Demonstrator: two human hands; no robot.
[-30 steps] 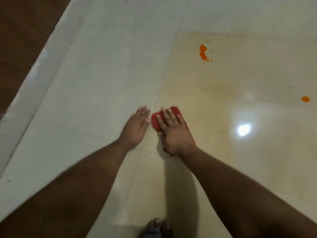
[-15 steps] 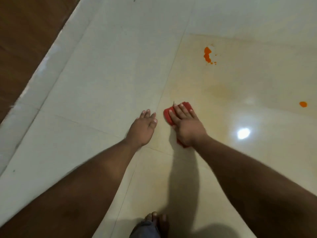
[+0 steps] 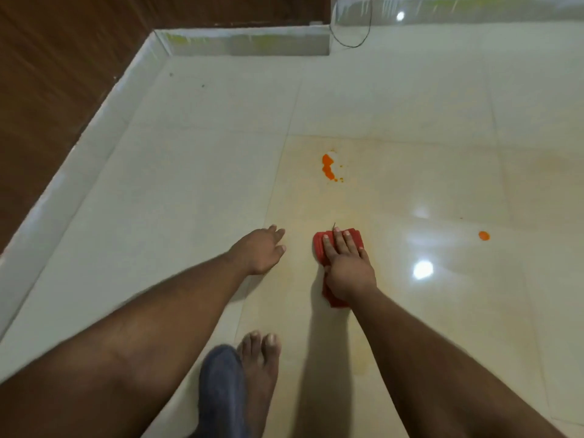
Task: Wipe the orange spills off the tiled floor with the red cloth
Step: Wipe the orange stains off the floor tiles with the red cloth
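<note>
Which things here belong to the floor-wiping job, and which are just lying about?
Part of the job:
- red cloth, pressed flat under the right hand
- larger orange spill ahead of the cloth
- small orange spot off to the right
- tiled floor
- left hand, resting on the floor

Just lying about:
- black cable by the far wall
- bare foot

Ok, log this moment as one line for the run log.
right hand flat on cloth | left hand on floor | big spill ahead, unwiped | small spill right, unwiped
</note>
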